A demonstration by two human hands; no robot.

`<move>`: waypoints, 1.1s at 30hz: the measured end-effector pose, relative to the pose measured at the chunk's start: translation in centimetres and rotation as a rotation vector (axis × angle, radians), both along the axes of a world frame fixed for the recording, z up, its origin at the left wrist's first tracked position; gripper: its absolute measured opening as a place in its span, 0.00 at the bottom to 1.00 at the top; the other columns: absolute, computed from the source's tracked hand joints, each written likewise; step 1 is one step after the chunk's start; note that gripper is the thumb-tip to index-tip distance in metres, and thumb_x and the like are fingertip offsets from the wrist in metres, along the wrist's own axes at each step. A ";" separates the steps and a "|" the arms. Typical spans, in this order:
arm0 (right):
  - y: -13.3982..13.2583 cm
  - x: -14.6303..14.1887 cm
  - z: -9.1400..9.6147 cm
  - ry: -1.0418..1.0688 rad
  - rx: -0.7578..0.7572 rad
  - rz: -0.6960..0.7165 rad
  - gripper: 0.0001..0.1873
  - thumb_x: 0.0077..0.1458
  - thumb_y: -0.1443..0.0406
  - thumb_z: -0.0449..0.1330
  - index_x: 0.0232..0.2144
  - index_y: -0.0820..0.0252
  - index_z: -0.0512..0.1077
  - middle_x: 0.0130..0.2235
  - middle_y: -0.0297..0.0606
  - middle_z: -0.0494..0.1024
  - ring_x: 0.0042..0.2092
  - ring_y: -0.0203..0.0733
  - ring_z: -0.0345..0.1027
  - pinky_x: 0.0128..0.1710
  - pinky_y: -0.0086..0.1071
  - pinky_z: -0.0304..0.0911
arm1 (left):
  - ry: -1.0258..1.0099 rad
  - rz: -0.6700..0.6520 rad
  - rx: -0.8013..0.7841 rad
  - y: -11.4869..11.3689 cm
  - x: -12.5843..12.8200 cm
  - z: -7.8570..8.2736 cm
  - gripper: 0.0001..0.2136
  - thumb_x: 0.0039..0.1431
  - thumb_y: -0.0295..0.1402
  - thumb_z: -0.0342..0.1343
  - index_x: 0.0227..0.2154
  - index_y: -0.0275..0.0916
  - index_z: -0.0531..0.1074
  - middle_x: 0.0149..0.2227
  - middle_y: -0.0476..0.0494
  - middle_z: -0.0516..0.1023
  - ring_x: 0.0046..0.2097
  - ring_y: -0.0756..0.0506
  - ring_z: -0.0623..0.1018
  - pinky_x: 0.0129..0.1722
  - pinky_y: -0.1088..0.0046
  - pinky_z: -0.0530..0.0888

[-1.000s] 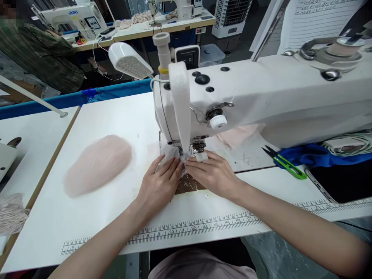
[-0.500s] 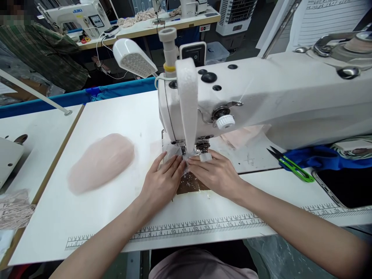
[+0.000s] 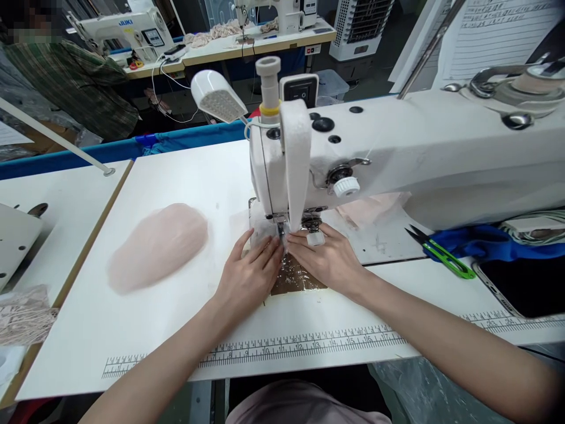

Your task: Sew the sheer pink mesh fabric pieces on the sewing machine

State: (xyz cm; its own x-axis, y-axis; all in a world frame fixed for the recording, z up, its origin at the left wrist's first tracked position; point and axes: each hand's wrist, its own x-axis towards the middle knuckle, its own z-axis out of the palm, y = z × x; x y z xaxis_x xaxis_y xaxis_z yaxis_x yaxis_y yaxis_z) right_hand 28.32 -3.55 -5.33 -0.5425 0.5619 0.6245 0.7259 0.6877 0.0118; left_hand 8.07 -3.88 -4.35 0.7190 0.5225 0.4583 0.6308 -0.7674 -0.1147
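Both my hands lie flat on a small piece of sheer, nearly clear fabric under the needle of a white sewing machine. My left hand presses it from the left with fingers stretched toward the presser foot. From the right, my right hand presses with its fingers out flat; one finger wears a white band. The fingertips of both hands nearly meet just in front of the needle. A white strip hangs down the machine head.
A pile of pale pink fabric lies to the left on the white table. Green thread snips, blue cloth and a dark phone sit at the right. A lamp hangs over the machine. Another person sits at the far left.
Both hands have crept slightly forward toward the needle with the fabric. The view has shifted a little, so everything sits further right in the picture.
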 end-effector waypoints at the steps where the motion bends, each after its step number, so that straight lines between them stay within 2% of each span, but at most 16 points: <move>1: -0.1 0.0 0.1 -0.002 0.005 0.003 0.11 0.61 0.72 0.55 0.33 0.60 0.78 0.32 0.34 0.82 0.33 0.37 0.75 0.56 0.41 0.64 | 0.002 -0.008 0.014 -0.2 0.0 0.1 0.12 0.63 0.26 0.50 0.47 0.36 0.74 0.47 0.41 0.80 0.50 0.42 0.78 0.59 0.53 0.66; 6: -0.7 0.0 0.0 -0.030 0.005 -0.017 0.11 0.63 0.68 0.54 0.36 0.59 0.78 0.35 0.34 0.82 0.34 0.37 0.74 0.57 0.41 0.63 | 0.021 0.004 0.041 -0.9 0.2 0.2 0.11 0.62 0.24 0.50 0.45 0.32 0.75 0.46 0.39 0.80 0.49 0.42 0.79 0.58 0.53 0.67; 15: -0.4 0.0 -0.1 -0.042 -0.003 -0.016 0.10 0.62 0.69 0.55 0.37 0.61 0.78 0.36 0.38 0.82 0.35 0.39 0.74 0.56 0.42 0.63 | -0.016 0.012 -0.005 -0.5 0.0 -0.1 0.13 0.63 0.25 0.49 0.48 0.34 0.74 0.47 0.39 0.79 0.49 0.41 0.79 0.61 0.51 0.65; 21: 0.0 -0.2 0.3 -0.106 -0.016 -0.049 0.12 0.63 0.68 0.54 0.34 0.59 0.78 0.34 0.39 0.82 0.40 0.41 0.74 0.56 0.43 0.62 | -0.026 0.044 -0.030 0.2 0.0 -0.2 0.15 0.65 0.28 0.48 0.51 0.34 0.72 0.49 0.37 0.78 0.51 0.40 0.78 0.63 0.47 0.60; 26: 0.3 -0.2 0.2 -0.127 -0.003 -0.074 0.11 0.61 0.70 0.56 0.31 0.59 0.78 0.35 0.38 0.82 0.41 0.42 0.73 0.56 0.43 0.62 | -0.044 0.061 -0.029 0.7 0.1 -0.4 0.15 0.65 0.29 0.50 0.52 0.34 0.71 0.50 0.37 0.77 0.52 0.40 0.77 0.64 0.47 0.59; 33: 0.4 -0.2 0.1 -0.126 -0.024 -0.111 0.13 0.62 0.67 0.55 0.30 0.57 0.78 0.37 0.35 0.82 0.43 0.42 0.72 0.58 0.46 0.59 | -0.055 0.076 -0.054 1.7 0.0 -0.5 0.15 0.66 0.30 0.48 0.53 0.36 0.71 0.51 0.37 0.76 0.52 0.40 0.77 0.63 0.45 0.59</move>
